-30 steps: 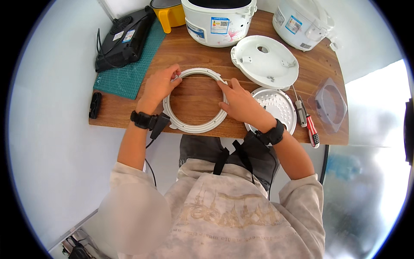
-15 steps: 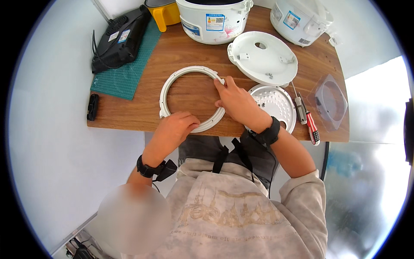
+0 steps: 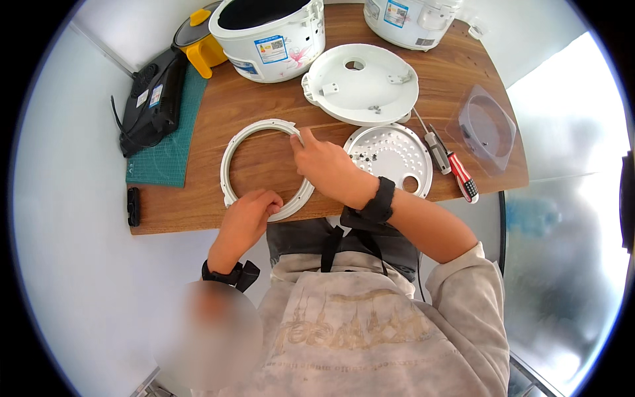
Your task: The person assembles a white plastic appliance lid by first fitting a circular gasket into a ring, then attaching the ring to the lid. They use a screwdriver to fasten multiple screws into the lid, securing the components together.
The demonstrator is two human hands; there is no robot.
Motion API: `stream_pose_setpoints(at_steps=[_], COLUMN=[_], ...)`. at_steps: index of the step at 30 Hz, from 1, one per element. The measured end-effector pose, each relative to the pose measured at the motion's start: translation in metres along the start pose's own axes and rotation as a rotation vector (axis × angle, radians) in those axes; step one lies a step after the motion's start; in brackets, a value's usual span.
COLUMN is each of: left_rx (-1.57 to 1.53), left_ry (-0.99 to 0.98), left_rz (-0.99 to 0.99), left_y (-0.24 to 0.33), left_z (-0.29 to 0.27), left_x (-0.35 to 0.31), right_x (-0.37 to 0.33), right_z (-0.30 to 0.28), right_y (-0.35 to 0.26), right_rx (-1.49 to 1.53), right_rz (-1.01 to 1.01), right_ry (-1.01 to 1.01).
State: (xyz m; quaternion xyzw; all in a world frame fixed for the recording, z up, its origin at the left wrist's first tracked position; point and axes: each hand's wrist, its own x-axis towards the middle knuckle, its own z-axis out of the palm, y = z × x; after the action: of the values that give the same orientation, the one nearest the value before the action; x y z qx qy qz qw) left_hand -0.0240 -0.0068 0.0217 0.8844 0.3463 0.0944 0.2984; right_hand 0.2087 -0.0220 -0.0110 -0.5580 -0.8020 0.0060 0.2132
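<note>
A white plastic ring (image 3: 227, 159) lies flat on the wooden table in front of me. My left hand (image 3: 246, 220) is at its near edge, with curled fingers holding the rim. On the ring's right side, the fingers of my right hand (image 3: 329, 171) grip the rim near a small tab; part of the rim is hidden beneath this hand. To the right of it rests a round silver dimpled plate (image 3: 391, 151) with a hole and several small dark screws on it. Behind that plate sits a white rice cooker lid shell (image 3: 362, 94), holding a few small metal parts.
Two screwdrivers, one grey (image 3: 436, 153) and one red (image 3: 463, 177), lie beside the plate, left of a clear plastic tray (image 3: 493, 132). Rice cooker bodies (image 3: 281, 56) (image 3: 413, 23) and a yellow pot (image 3: 200, 54) stand behind. A black device (image 3: 155, 109) sits on the green mat (image 3: 159, 171).
My view has turned, so the table and its things appear further left. Both hands stay at the ring's rim, with little change in their hold.
</note>
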Motion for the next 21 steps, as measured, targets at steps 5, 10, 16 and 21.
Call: stream_pose_setpoints(at_steps=[5,10,16,21], left_rx=[0.014,-0.055,-0.037,-0.010], left_ry=[0.006,0.066,0.190,0.248], left_rz=[0.047,0.064,0.072,0.116], left_y=[0.000,0.002,0.006,0.020], left_z=[0.007,0.020,0.037,0.049], left_x=[-0.007,-0.010,0.001,0.014], right_x=[0.000,-0.020,-0.053,-0.112], right_z=[0.001,-0.028,-0.071,-0.098], right_y=[0.005,-0.017,-0.025,-0.002], right_rx=[0.089,0.055,0.172,0.178], right_rz=[0.068,0.094,0.201,0.373], right_ry=[-0.068,0.003,-0.147,-0.039])
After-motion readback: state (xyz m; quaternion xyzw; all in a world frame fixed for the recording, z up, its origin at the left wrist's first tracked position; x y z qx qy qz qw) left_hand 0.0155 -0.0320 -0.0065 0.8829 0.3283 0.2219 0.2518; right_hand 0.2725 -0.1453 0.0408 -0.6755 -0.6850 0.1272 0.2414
